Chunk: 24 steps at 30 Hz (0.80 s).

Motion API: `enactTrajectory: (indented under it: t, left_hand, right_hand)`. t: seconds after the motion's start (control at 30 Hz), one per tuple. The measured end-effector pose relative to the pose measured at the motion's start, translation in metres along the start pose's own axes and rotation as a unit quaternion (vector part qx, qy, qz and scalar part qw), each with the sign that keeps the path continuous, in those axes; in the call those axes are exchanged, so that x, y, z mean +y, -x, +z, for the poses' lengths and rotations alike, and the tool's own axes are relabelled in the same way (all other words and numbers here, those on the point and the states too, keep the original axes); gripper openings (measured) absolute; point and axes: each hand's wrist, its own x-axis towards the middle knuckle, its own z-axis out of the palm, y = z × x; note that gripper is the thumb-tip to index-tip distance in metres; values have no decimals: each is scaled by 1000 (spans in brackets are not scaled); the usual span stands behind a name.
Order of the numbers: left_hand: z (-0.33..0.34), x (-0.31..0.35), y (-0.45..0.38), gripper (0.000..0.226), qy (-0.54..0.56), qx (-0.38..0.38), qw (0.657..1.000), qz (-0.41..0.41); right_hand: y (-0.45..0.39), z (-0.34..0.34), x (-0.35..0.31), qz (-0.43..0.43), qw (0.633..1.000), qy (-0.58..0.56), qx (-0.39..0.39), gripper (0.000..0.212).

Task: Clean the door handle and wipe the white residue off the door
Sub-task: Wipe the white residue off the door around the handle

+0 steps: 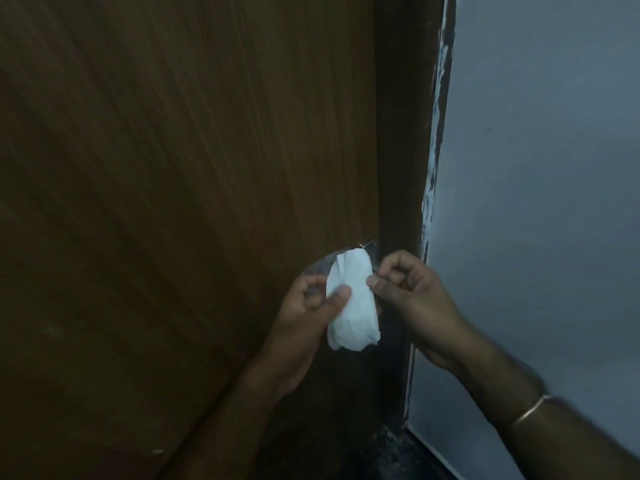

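A crumpled white wipe hangs in front of the door handle, covering most of it; only a blurred metal edge shows above and to the handle's left side. The left hand grips the wipe with thumb across it, the right hand pinches its other edge (a thin bangle sits on that wrist). The handle sits on the brown wooden door, near the dark frame, whose edge beside the grey wall carries white residue.

Beside the doorway

We see a pale blue-grey wall, a dark door frame and dark speckled floor.
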Motion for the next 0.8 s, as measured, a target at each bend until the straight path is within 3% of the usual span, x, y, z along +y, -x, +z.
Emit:
enactTrajectory:
  t: [0.1,0.2,0.3,0.4,0.5,0.57,0.7,0.8]
  left_hand:
    - [6,-4,-1,54,-42,25,997,60]
    - [9,-7,-1,52,-108,85,980,143]
    - [7,-9,0,39,-166,88,967,172]
    - [5,-11,-1,23,-225,88,957,158]
    - [6,-10,-2,18,-206,132,958,150]
    - [6,-9,-2,20,-199,151,956,152]
    - [5,-10,-3,16,-313,134,922,183]
    - [4,-10,-2,18,-290,83,940,160]
  right_hand:
    - [-3,0,-3,3,999,21,-31,12]
    - [3,2,4,21,998,9,-59,28]
    - [15,2,13,32,996,11,-82,45]
    - [18,4,17,12,999,34,-21,33]
    - [15,2,15,7,999,17,39,24]
    - [16,2,15,9,1000,23,5,19]
    - [21,7,19,1,998,48,-43,9]
    - [21,7,17,19,999,36,-10,18]
